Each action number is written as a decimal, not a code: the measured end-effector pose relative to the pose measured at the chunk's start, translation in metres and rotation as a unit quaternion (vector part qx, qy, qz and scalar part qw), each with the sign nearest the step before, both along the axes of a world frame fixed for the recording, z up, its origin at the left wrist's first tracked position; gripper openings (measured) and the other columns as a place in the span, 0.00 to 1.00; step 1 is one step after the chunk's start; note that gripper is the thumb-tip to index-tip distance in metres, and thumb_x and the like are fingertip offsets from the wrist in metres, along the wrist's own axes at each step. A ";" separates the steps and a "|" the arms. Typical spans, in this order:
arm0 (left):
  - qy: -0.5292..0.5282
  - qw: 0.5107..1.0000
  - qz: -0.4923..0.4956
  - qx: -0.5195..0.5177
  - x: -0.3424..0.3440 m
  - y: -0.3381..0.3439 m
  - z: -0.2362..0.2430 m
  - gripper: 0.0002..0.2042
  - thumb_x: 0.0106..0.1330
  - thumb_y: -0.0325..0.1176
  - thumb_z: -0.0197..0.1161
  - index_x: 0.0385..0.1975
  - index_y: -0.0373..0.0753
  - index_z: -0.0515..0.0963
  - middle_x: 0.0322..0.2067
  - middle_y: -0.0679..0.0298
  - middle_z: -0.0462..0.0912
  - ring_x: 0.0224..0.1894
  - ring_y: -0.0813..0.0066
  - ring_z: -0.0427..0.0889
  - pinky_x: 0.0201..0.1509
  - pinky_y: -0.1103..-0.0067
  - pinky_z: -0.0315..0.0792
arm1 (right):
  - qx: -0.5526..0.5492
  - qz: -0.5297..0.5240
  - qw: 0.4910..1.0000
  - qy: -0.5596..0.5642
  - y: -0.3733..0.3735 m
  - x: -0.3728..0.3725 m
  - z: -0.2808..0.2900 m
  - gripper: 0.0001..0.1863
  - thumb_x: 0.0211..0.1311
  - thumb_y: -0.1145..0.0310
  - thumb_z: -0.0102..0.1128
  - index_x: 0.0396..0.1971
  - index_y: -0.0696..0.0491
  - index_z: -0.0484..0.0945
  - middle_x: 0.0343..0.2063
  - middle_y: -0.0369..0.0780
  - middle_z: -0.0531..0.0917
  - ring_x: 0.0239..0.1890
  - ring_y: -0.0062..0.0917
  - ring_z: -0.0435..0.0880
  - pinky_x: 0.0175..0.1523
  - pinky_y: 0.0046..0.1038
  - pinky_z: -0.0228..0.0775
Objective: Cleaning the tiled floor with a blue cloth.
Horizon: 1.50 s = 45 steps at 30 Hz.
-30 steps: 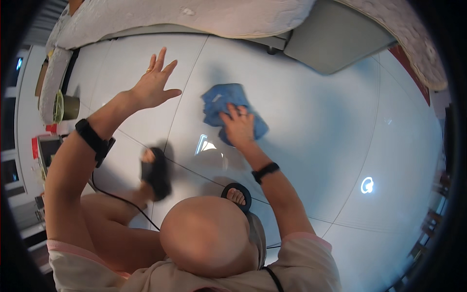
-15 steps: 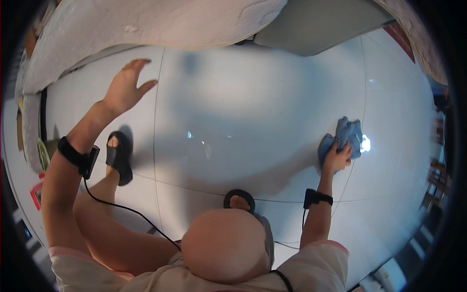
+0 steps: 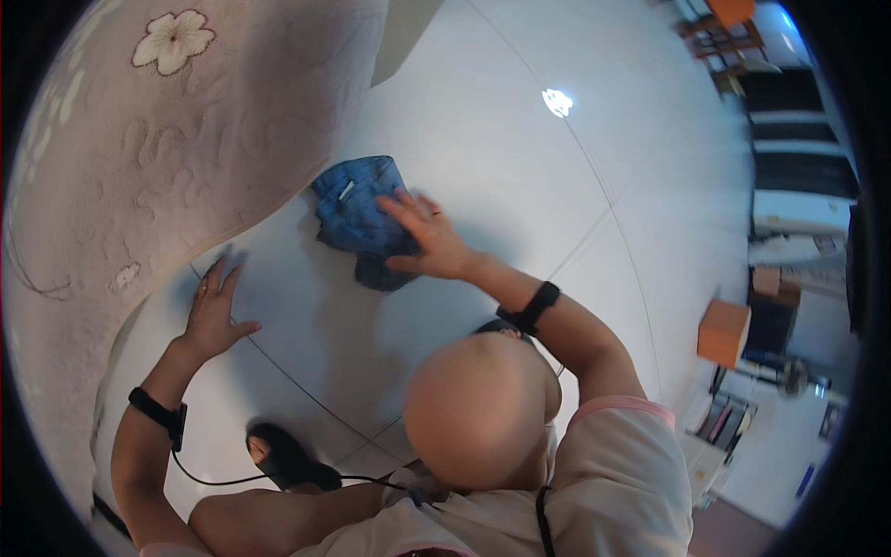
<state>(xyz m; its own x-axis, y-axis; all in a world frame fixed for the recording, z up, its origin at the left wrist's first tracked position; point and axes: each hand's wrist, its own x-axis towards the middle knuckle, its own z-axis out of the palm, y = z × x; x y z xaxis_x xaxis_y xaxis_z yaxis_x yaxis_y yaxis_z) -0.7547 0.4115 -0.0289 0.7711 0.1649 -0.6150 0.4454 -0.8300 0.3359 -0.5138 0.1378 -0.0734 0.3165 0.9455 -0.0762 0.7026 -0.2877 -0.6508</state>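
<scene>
A crumpled blue denim garment [image 3: 357, 204] with a small pale tag lies bunched near the fabric-covered seat; what kind of garment it is, I cannot make out. My right hand [image 3: 429, 239] is at its right side with the fingers spread, thumb and fingertips over the cloth. Whether they press on it is unclear. To the left, beside the seat's lower edge, my left hand [image 3: 213, 306] is held out with fingers apart and nothing in it. A black strap circles each forearm, and a cable runs from the left one.
The pinkish quilted cover [image 3: 186, 139] with flower shapes fills the upper left. White floor tiles [image 3: 594, 278] stretch to the right under a bright reflection. An orange box [image 3: 724, 332] stands at the far right. My black slipper [image 3: 288, 455] is below my left hand.
The view has swung to the right. The denim garment has gone from my right hand's grasp to lying beside the seat, with that hand spread. My left hand has come lower and remains empty.
</scene>
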 end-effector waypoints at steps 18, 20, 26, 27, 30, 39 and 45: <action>0.010 0.994 -0.027 0.108 -0.019 0.049 -0.047 0.57 0.41 0.45 0.72 0.64 0.41 0.33 0.64 0.49 0.37 0.65 0.48 0.39 0.65 0.54 0.39 | -0.174 -0.546 0.766 0.291 -0.136 -0.127 0.142 0.18 0.59 0.62 0.51 0.42 0.61 0.74 0.39 0.42 0.79 0.43 0.25 0.75 0.48 0.26 0.66; 0.021 0.998 -0.017 0.057 -0.015 0.046 -0.037 0.57 0.39 0.46 0.73 0.64 0.43 0.35 0.64 0.50 0.40 0.64 0.48 0.45 0.64 0.51 0.41 | -0.182 -0.542 0.778 0.261 -0.138 -0.121 0.148 0.16 0.59 0.65 0.49 0.40 0.62 0.75 0.38 0.42 0.79 0.41 0.24 0.75 0.46 0.26 0.66; 0.082 0.996 -0.014 0.034 0.000 0.037 -0.074 0.63 0.34 0.49 0.75 0.63 0.40 0.30 0.62 0.46 0.44 0.63 0.43 0.46 0.61 0.50 0.45 | -0.225 -0.578 0.730 0.287 -0.157 -0.127 0.158 0.18 0.62 0.64 0.41 0.44 0.60 0.74 0.42 0.41 0.78 0.45 0.26 0.75 0.52 0.28 0.62; 0.096 0.994 -0.031 0.032 0.006 0.031 -0.075 0.63 0.35 0.49 0.75 0.63 0.38 0.30 0.62 0.45 0.42 0.63 0.43 0.45 0.61 0.50 0.45 | -0.220 -0.591 0.723 0.282 -0.180 -0.129 0.154 0.19 0.62 0.63 0.41 0.45 0.59 0.73 0.42 0.41 0.78 0.46 0.28 0.74 0.54 0.29 0.61; 0.080 0.995 -0.038 0.034 -0.006 0.035 -0.081 0.63 0.33 0.49 0.75 0.62 0.35 0.31 0.63 0.45 0.39 0.64 0.44 0.41 0.59 0.49 0.44 | -0.223 -0.616 0.685 0.320 -0.200 -0.154 0.147 0.20 0.59 0.62 0.45 0.47 0.58 0.71 0.45 0.42 0.75 0.49 0.31 0.71 0.55 0.31 0.60; 0.073 0.997 -0.024 -0.005 -0.001 0.037 -0.071 0.63 0.34 0.48 0.75 0.63 0.38 0.30 0.63 0.45 0.38 0.65 0.46 0.40 0.62 0.51 0.40 | -0.425 -0.187 0.846 0.260 -0.163 -0.283 0.046 0.29 0.48 0.57 0.58 0.52 0.53 0.67 0.55 0.46 0.63 0.56 0.41 0.62 0.57 0.38 0.57; 0.070 0.995 -0.022 0.074 -0.013 0.041 -0.049 0.62 0.37 0.51 0.73 0.63 0.40 0.30 0.64 0.45 0.35 0.65 0.44 0.37 0.63 0.50 0.37 | -0.173 -0.175 0.948 -0.201 -0.008 -0.121 0.054 0.46 0.35 0.49 0.68 0.59 0.38 0.57 0.61 0.48 0.53 0.62 0.52 0.49 0.56 0.57 0.48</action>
<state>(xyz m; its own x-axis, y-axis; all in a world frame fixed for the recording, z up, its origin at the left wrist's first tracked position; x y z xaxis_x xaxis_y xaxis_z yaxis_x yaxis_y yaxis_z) -0.7679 0.4530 -0.0780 0.6883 0.2294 -0.6882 0.4406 -0.8859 0.1453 -0.6345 0.1295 -0.0191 0.6761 0.7170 -0.1697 0.6954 -0.6971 -0.1748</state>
